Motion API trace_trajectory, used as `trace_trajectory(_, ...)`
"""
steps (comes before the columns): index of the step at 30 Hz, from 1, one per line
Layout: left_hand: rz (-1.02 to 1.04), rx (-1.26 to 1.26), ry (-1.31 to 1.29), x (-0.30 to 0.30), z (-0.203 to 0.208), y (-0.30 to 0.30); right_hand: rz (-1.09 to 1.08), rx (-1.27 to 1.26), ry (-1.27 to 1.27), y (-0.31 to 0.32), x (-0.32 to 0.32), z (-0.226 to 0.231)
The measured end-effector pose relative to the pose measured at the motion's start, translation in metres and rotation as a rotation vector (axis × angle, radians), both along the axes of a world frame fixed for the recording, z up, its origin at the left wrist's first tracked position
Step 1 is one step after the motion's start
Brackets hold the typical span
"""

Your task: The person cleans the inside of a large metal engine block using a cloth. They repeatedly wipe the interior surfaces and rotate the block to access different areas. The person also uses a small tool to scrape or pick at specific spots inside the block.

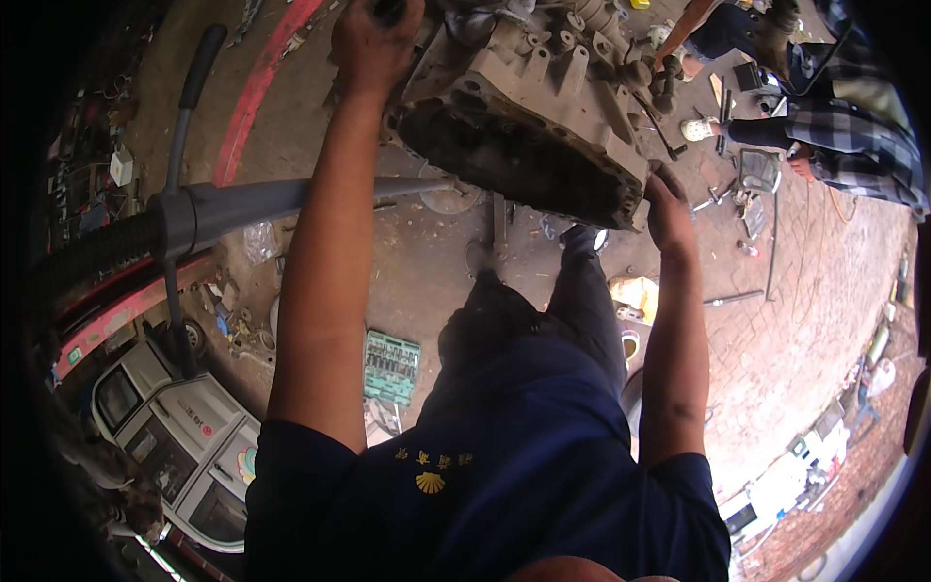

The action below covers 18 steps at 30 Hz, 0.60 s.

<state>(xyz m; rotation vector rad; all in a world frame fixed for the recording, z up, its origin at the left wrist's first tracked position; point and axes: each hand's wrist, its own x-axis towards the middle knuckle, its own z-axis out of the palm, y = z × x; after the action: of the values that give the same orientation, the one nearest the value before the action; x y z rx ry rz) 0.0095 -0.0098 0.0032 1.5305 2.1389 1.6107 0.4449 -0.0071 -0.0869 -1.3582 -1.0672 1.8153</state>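
The metal housing [543, 107] looked heavy and rigid, best held by opposite ends: right hand [669, 210] gripping at four o'clock, left hand [376, 50] curled at ten, its hold unclear.

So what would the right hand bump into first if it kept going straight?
Probably the metal block: the right hand looks right up against its edge, though depth is hard to judge here.

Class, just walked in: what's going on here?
A person has a large, grimy metal housing in front of them, its dark open side toward them. Their right hand touches its right end; their left hand is curled by its left end, its grip unclear. An open green tool case lies on the ground; someone in plaid is on the right.
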Motion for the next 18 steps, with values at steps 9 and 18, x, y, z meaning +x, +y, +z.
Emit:
trace_trajectory(9,0.023,0.011,0.077,0.002,0.003,-0.002,0.192,-0.038,0.05,0.014,0.011,0.002)
trace_trajectory(18,0.001,0.004,0.032,0.003,0.005,-0.002,0.247,-0.049,0.058,0.02,0.014,0.002)
